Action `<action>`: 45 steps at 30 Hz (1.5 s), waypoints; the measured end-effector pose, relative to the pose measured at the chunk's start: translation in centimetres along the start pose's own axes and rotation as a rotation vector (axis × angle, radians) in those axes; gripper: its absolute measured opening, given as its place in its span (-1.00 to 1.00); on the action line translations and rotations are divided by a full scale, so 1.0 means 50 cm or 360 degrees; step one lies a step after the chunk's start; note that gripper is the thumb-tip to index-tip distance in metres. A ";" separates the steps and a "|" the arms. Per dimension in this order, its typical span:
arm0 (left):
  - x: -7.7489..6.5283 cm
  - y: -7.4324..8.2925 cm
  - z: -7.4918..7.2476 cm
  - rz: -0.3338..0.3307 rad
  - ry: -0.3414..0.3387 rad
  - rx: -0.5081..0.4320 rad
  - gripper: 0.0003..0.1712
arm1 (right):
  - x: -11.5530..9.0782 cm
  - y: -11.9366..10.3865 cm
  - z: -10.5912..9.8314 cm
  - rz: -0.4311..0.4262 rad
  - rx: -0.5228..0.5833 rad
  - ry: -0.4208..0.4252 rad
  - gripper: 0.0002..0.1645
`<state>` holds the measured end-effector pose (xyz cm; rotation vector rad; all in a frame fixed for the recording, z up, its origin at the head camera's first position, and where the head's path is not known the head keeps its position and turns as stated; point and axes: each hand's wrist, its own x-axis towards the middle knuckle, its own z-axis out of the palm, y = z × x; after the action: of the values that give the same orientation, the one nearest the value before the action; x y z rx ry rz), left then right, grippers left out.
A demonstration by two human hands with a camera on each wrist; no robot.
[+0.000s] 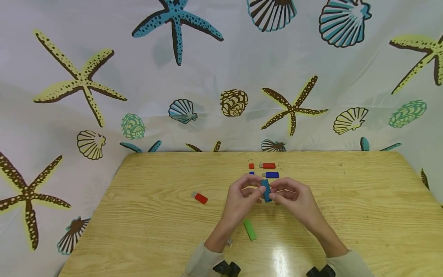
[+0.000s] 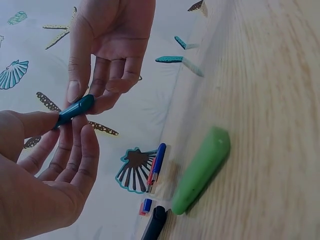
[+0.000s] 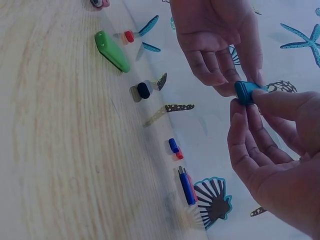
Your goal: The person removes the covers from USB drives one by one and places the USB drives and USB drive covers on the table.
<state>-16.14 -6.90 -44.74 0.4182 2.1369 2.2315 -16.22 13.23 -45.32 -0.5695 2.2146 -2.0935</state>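
Grip is a narrow two-sided pinch: the left hand [image 1: 240, 196] and the right hand [image 1: 295, 195] both hold the teal stick [image 1: 266, 190] between thumb and fingers, raised off the surface [image 1: 373, 200]. The fingers leave only the stick's own thickness between them, with the palms apart from it. The step looks like careful two-handed work on this one small piece, and should go best with light, even thumb pressure, each thumb set directly against its supporting fingers. Any pull or push ought to run straight along the stick's length, since bending it sideways could make it slip or spring free. Working low would keep a drop short.

Just beyond the hands lie a dark blue drive [image 1: 272, 175] and a red drive [image 1: 268, 166], with a dark blue cap [image 1: 252, 173] and a red cap [image 1: 251, 166] to their left. A second red drive [image 1: 200, 198] rests well to the left; a green stick [image 1: 250, 229] lies nearer the person. Sleeves should avoid the small metallic-looking piece [image 1: 229, 242] beside the left wrist.
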 end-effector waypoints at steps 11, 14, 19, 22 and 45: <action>0.003 -0.004 -0.009 0.0017 -0.0055 0.0038 -0.71 | -0.002 -0.003 -0.010 0.0001 -0.0123 -0.0039 -0.78; 0.002 -0.004 -0.016 0.0016 -0.0091 0.0108 -0.69 | -0.001 -0.004 -0.013 0.0008 -0.0150 -0.0049 -0.78; 0.002 -0.005 -0.024 0.0022 -0.0097 0.0182 -0.73 | -0.001 -0.002 -0.015 0.0026 -0.0176 -0.0078 -0.78; 0.003 -0.007 -0.027 0.0026 -0.0087 0.0181 -0.74 | -0.001 -0.001 -0.016 0.0039 -0.0179 -0.0111 -0.76; 0.011 -0.018 -0.041 0.0069 -0.0195 0.0265 -0.79 | 0.000 -0.005 -0.023 0.0069 -0.0101 -0.0073 -0.77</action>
<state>-17.24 -8.75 -45.59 0.5961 2.2772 1.9973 -16.46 14.31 -44.99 -0.5621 2.2545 -1.9755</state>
